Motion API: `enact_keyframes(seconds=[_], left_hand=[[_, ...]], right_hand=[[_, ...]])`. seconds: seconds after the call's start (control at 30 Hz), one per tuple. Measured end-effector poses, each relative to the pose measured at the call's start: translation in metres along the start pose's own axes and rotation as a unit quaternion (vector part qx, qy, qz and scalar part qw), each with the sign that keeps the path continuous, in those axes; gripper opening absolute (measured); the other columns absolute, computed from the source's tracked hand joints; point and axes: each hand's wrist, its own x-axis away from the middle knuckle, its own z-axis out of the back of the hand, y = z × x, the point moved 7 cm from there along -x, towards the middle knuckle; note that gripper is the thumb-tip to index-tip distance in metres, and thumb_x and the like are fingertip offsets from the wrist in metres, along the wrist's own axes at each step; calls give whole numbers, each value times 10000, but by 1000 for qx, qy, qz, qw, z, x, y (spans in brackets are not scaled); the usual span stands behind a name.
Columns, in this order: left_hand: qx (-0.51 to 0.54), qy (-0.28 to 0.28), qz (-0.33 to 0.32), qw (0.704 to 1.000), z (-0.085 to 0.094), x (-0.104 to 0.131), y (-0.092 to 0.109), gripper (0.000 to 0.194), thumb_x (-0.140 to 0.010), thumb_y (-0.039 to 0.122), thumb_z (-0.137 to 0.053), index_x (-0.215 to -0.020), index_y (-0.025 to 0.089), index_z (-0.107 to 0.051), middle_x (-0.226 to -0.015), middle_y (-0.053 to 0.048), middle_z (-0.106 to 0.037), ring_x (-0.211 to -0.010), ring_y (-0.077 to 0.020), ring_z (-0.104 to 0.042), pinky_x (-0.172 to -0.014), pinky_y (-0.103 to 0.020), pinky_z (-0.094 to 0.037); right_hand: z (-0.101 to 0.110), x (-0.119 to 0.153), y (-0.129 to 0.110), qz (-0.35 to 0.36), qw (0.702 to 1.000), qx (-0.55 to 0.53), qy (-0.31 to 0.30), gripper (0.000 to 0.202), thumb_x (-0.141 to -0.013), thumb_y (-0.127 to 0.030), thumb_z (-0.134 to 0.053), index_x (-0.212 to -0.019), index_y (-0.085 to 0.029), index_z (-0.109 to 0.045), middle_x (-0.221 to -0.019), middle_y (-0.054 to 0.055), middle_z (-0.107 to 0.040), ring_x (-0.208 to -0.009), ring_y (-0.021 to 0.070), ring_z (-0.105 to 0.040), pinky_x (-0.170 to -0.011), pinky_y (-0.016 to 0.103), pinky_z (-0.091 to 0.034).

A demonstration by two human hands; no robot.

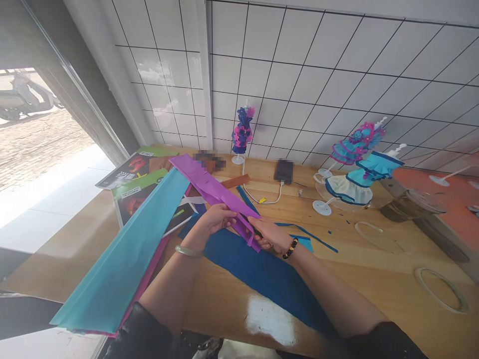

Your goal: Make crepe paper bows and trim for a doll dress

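A long purple sheet of crepe paper (209, 184) slants across the table. The fingers of my left hand (220, 218) are closed on its near edge. Close by on the right, my right hand (267, 234) is wrapped round dark-handled scissors (256, 230), mostly hidden by the fingers, with the blades at the purple paper. A narrow purple strip hangs partly apart from the sheet beneath the hands. Under both hands lies a wide dark blue sheet (247, 269). Left of my left arm, a folded light blue sheet (130, 249) with pink beneath it reaches past the table's edge.
Two booklets (138, 194) lie at the back left. A small dressed stand (242, 132) is by the tiled wall; two more (374, 174) stand right, near a brown-tinted cup (411, 204). Tape rings (441, 291), a white cable (267, 202) and blue strips (310, 234) lie about.
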Motion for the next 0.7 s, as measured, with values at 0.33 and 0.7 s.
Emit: enact_keyframes(seconds=[0.33,0.7], left_hand=[[-5,-1,5,1000,1,1,-1,169,-625,81,-695,-766,89,-602,-610,-17,-605,-498,-76,-564,-414,-151,-392],[-3,1,9,1000,4,0,-2,216,-588,88,-730,-759,86,-597,-610,-25,-601,-503,-78,-569,-412,-149,-401]], right_hand=[[-5,-9,-8,0,1000,12,3,394,-863,-500,-364,-716,-157,-493,-451,-88,-332,-277,3,-226,-279,133,-153],[-4,-12,-11,28,998,49,2,388,-871,-490,-346,-707,-166,-482,-413,-76,-368,-285,26,-255,-277,150,-175]])
